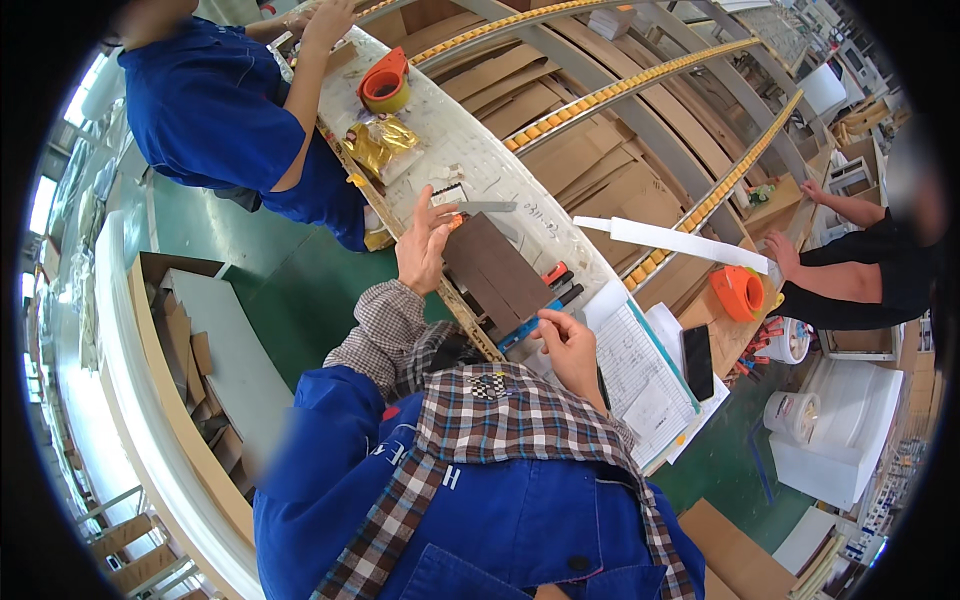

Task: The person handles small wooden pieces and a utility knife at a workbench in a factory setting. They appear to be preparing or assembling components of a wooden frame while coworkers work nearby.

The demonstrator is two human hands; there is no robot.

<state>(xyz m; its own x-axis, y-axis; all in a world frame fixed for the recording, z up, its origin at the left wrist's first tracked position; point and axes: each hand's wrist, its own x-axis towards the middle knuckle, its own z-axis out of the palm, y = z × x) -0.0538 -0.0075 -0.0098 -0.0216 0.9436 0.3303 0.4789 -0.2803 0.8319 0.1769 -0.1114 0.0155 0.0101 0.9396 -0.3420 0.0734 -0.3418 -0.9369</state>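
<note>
A flat dark brown panel (497,268) lies slantwise in front of me, over the near edge of the work table (470,165). My left hand (425,250) is at its upper left corner, thumb and fingers closed at the edge, the index finger pointing up. Beside those fingertips shows a small orange piece (456,221), and a thin grey strip (490,207) lies just past the panel. At the lower right corner, my right hand (570,350) has thumb and forefinger pinched together, close against the panel. Its other fingers are curled.
Right of the panel lie pens (570,294), a clipboard with written sheets (640,365) and a black phone (697,362). Orange tape dispensers (738,293) and gold foil packaging (380,145) sit along the table. Roller rails (640,85) run beyond. Co-workers (215,105) stand left and right.
</note>
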